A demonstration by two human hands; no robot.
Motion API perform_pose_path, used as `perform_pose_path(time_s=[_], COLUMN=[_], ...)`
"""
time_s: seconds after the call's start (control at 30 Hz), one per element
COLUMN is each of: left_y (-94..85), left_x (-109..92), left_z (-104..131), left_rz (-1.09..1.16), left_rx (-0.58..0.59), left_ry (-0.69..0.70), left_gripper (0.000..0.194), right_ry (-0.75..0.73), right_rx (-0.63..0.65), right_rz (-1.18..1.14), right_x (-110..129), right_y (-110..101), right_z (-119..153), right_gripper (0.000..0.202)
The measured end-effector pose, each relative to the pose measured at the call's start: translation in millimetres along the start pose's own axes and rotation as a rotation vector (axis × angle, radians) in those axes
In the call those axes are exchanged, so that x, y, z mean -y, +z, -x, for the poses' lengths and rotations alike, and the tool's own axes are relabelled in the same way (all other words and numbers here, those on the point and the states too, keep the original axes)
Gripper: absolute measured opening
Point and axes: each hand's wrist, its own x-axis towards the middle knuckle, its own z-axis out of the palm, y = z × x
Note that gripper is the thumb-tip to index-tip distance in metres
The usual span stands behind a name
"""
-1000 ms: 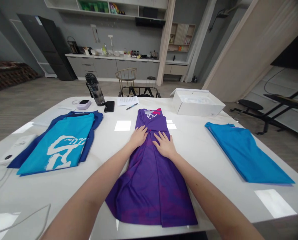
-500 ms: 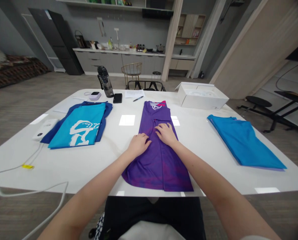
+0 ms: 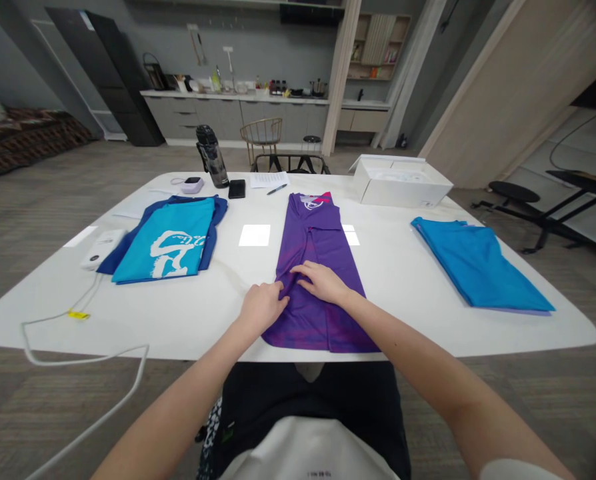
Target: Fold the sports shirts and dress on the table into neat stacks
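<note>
A purple sleeveless shirt (image 3: 348, 280), folded lengthwise with a white and pink print at its far end, lies in front of me on the table. At its left edge my left hand (image 3: 263, 307) is closed, thumb and index finger pinching a bit of the cloth. My right hand (image 3: 323, 281) rests on the middle of the shirt, fingers apart and slightly bent, touching a wrinkled part. To the left lies a folded turquoise shirt (image 3: 178, 227) with white lettering, on top of a dark blue garment (image 3: 217, 233). A folded blue garment (image 3: 483, 267) lies to the right.
On the white table (image 3: 403, 320) stand a black water bottle (image 3: 211, 157) and an open white box (image 3: 403, 183). Near the bottle are a phone (image 3: 237, 189), a pen (image 3: 277, 189) and paper (image 3: 269, 179). A white power strip (image 3: 103, 248) trails a cable off the front edge.
Both hands have moved slightly left and toward me along the shirt. My left fingers have closed at its left edge, and the cloth there is pulled into wrinkles. The view has shifted slightly.
</note>
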Motion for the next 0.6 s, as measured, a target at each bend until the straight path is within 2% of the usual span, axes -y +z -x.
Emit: perform_pose_path(time_s=[0.13, 0.3, 0.43, 0.6], left_y=[-3.7, 0.2, 7.4, 20.0], left_x=[-10, -35, -62, -85], left_z=[24, 48, 59, 65], left_rz=[0.044, 0.092, 0.144, 0.146], left_rx=[-0.014, -0.031, -0.089, -0.132], left_ry=[0.012, 0.090, 0.208, 0.291], left_gripper=[0.019, 0.013, 0.014, 0.021], right_ry=[-0.020, 0.000, 0.018, 0.000], right_rx=[0.026, 0.018, 0.000, 0.027], right_rz=[0.035, 0.080, 0.096, 0.081], right_x=[16, 13, 8, 17], right_y=[-1, -8, -20, -27], right_z=[11, 27, 44, 73], right_gripper=[0.026, 0.015, 0.016, 0.022])
